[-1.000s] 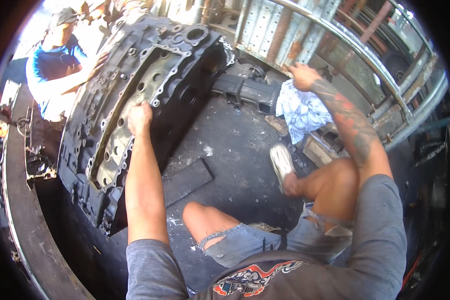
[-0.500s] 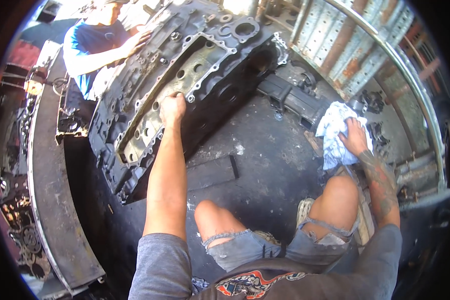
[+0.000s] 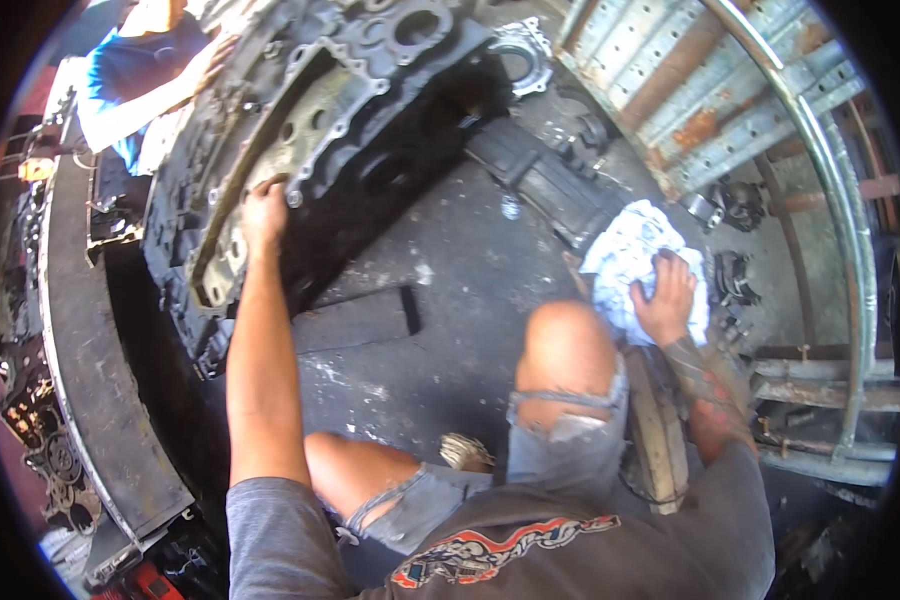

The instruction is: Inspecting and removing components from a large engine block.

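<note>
A large dark engine block (image 3: 185, 165) lies tilted on its side at the upper left, its long open cavity facing up. My left hand (image 3: 265, 215) is closed on the near rim of that cavity, the thumb side up and the fingertips partly hidden inside. Off to the right, my right hand (image 3: 667, 300) lies on a crumpled white cloth (image 3: 630, 240) with its fingers spread. The cloth covers whatever is beneath it, beside a wooden block (image 3: 655, 440).
Across the block, a person in blue (image 3: 160, 75) rests a hand on it. A dark metal housing (image 3: 545, 180) and flat plate (image 3: 355, 320) lie on the floor. Rusty perforated metal panels (image 3: 690, 100) stand at right; a long bench (image 3: 95, 350) runs along the left.
The whole view has shifted, and the block and both hands sit further left in it. My legs have moved. The left hand still grips the rim; the right remains on the cloth.
</note>
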Available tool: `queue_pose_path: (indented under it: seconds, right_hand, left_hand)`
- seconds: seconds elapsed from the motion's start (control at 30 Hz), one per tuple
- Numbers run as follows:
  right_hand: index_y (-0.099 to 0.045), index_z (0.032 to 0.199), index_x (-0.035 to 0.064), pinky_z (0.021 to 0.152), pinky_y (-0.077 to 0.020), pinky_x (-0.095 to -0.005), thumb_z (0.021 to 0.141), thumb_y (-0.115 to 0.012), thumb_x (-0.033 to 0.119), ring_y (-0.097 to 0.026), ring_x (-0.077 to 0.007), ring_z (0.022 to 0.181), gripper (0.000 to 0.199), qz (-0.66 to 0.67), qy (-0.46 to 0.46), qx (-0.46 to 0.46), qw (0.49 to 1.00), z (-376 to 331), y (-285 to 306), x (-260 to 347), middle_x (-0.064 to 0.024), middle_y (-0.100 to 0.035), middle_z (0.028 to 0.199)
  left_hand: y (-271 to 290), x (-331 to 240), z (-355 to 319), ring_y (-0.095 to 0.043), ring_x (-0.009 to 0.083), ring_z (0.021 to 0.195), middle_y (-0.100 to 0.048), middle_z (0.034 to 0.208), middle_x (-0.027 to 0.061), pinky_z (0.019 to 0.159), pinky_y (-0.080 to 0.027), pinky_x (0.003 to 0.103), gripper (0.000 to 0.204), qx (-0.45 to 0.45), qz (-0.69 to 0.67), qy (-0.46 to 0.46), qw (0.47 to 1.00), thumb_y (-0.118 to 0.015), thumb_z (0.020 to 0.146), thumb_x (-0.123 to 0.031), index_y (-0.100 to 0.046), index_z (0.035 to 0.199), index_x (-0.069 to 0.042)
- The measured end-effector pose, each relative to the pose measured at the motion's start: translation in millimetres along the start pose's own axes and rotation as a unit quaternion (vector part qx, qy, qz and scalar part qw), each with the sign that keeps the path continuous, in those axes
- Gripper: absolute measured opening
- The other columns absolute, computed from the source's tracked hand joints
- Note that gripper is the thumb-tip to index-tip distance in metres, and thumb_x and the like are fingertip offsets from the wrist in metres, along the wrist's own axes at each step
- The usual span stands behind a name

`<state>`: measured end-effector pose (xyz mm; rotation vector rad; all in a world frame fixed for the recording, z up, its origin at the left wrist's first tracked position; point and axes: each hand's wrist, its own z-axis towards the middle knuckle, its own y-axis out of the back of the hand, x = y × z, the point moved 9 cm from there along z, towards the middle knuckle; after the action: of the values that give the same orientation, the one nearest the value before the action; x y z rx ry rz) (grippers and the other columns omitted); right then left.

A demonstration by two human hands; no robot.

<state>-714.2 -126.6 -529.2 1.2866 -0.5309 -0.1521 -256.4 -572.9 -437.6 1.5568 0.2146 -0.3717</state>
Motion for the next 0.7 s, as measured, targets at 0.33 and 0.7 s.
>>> queue_pose_path:
  seconds: [0.33, 0.7]
  right_hand:
    - [-0.058, 0.111, 0.0070, 0.088, -0.0399, -0.0464, 0.074, -0.067, 0.023, -0.054, -0.0332, 0.107, 0.042, 0.047, 0.038, -0.047, 0.997, -1.9, 7.7, -5.0, -0.0115, -0.058, 0.115]
    - [-0.069, 0.110, 0.0039, 0.095, -0.0425, -0.0400, 0.089, -0.065, 0.032, -0.058, -0.0299, 0.109, 0.035, 0.246, -0.003, 0.052, 0.968, 33.8, -33.8, 13.2, -0.0113, -0.065, 0.115]
  left_hand:
    - [-7.1, 6.4, 7.7, -0.062, 0.0313, 0.114, -0.068, 0.118, 0.0157, 0.099, -0.045, 0.038, 0.040, 0.022, 0.001, 0.028, 0.999, -0.050, 0.087, -0.037, -0.071, 0.118, -0.023]
    - [-12.1, 2.0, 7.9, -0.060, 0.0347, 0.117, -0.066, 0.120, 0.0181, 0.100, -0.045, 0.041, 0.041, 0.043, 0.015, 0.014, 0.999, -0.047, 0.089, -0.037, -0.069, 0.120, -0.022]
